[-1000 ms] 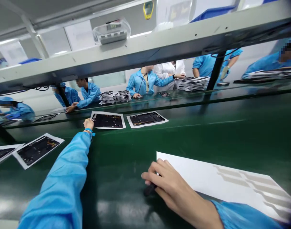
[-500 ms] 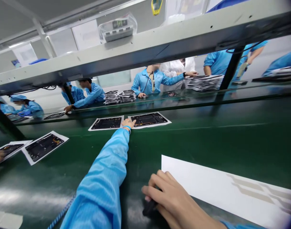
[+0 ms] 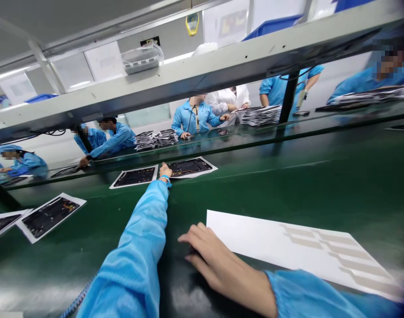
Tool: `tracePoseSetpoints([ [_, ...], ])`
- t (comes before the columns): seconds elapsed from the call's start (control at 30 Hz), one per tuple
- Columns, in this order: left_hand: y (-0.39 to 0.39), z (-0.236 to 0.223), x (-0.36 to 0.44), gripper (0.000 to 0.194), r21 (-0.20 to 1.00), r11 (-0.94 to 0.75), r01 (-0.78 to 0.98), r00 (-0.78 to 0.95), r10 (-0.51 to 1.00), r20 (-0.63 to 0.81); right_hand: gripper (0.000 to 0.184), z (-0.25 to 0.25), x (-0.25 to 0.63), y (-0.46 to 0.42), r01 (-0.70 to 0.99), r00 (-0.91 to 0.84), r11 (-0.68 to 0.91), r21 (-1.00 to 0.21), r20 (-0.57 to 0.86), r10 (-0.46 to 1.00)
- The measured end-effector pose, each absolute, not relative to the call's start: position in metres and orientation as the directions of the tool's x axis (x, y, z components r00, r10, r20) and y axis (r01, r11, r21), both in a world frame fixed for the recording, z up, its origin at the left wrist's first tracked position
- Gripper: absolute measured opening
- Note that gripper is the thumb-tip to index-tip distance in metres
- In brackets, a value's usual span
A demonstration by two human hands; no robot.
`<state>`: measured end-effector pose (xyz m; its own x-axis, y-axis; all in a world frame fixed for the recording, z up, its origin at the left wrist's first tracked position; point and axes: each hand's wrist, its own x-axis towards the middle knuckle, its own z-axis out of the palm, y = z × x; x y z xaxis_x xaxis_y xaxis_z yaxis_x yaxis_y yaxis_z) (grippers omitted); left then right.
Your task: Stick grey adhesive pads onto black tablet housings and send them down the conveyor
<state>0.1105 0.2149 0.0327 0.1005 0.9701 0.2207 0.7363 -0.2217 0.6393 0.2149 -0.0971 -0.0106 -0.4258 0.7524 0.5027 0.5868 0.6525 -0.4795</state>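
Note:
My left hand [image 3: 165, 170], a pale blue and white band at its wrist, reaches far across the green bench. Its fingers are closed at the left edge of a black tablet housing [image 3: 192, 165] lying on a white sheet. Just left of that hand is a second black housing [image 3: 135, 176], also on white paper. My right hand [image 3: 210, 254] hovers low over the near bench, fingers apart, holding nothing I can see. Beside it lies a white sheet [image 3: 248, 234] with beige adhesive-like strips [image 3: 341, 249] at its right part.
Two more housings on paper, one here [image 3: 51, 216], lie at the left. A shelf beam [image 3: 175, 70] crosses above the bench on dark posts [image 3: 289, 97]. Co-workers in blue sit opposite, near stacked sheets [image 3: 260, 115]. A blue cord [image 3: 78, 302] hangs near my left sleeve.
The view has swung right. My right hand has opened its fingers, and the dark thing seen under it before no longer shows. My left hand stays at the far housing.

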Motion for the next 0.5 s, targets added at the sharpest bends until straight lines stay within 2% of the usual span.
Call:
tracePoseSetpoints([
  [0.17, 0.182, 0.058, 0.082, 0.032, 0.787, -0.221, 0.576, 0.103, 0.975, 0.199, 0.019, -0.004, 0.226, -0.076, 0.512, -0.282, 0.668, -0.54, 0.628, 0.725],
  [0.27, 0.132, 0.069, 0.055, 0.032, 0.85, -0.266, 0.454, 0.15, 0.964, 0.221, 0.029, 0.015, 0.237, -0.071, 0.503, -0.14, 0.626, -0.596, 0.659, 0.739],
  [0.4, 0.027, 0.066, 0.01, 0.05, 0.894, -0.326, 0.307, 0.305, 0.924, 0.232, 0.043, 0.043, 0.258, -0.07, 0.393, 0.15, 0.547, -0.739, 0.638, 0.755],
  [0.43, -0.002, 0.061, -0.002, 0.056, 0.88, -0.362, 0.309, 0.375, 0.896, 0.237, 0.046, 0.048, 0.264, -0.069, 0.355, 0.249, 0.537, -0.765, 0.632, 0.734],
  [0.5, -0.055, 0.047, -0.024, 0.057, 0.81, -0.408, 0.421, 0.463, 0.865, 0.195, 0.051, 0.055, 0.275, -0.067, 0.253, 0.396, 0.554, -0.793, 0.607, 0.689],
])
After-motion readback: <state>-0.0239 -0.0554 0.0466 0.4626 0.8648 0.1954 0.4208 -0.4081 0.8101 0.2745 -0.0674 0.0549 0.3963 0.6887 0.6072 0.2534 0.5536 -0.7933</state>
